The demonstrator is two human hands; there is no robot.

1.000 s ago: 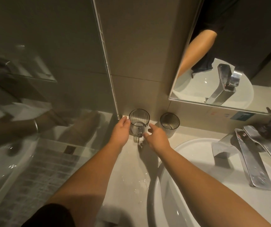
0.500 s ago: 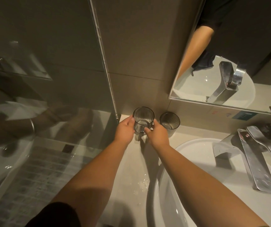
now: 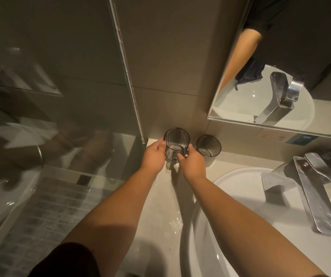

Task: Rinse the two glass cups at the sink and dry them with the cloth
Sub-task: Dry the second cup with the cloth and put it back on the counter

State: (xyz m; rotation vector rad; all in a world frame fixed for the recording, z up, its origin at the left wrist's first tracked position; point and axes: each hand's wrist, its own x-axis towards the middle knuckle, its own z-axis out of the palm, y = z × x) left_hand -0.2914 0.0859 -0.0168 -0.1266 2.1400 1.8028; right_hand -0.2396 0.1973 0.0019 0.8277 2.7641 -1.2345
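A smoky glass cup with a handle (image 3: pixel 177 141) stands upright at the back of the counter, near the wall corner. My left hand (image 3: pixel 154 156) holds its left side with thumb and fingers curled round it. My right hand (image 3: pixel 192 162) grips its right side and the handle facing me. A second ribbed glass cup (image 3: pixel 208 146) stands upright just right of it, untouched. A dark cloth (image 3: pixel 249 73) shows only in the mirror, lying on the sink's rim.
The white round sink (image 3: pixel 240 176) lies to the right, with a chrome tap (image 3: pixel 312 196) over it. A mirror (image 3: pixel 280 56) hangs above. A glass partition (image 3: pixel 60 96) closes the left side. Water is splashed on the beige counter (image 3: pixel 160 206).
My right hand reached in and closed on the handled cup's right side. My left hand wrapped closer round its left side. The cup seems slightly raised.
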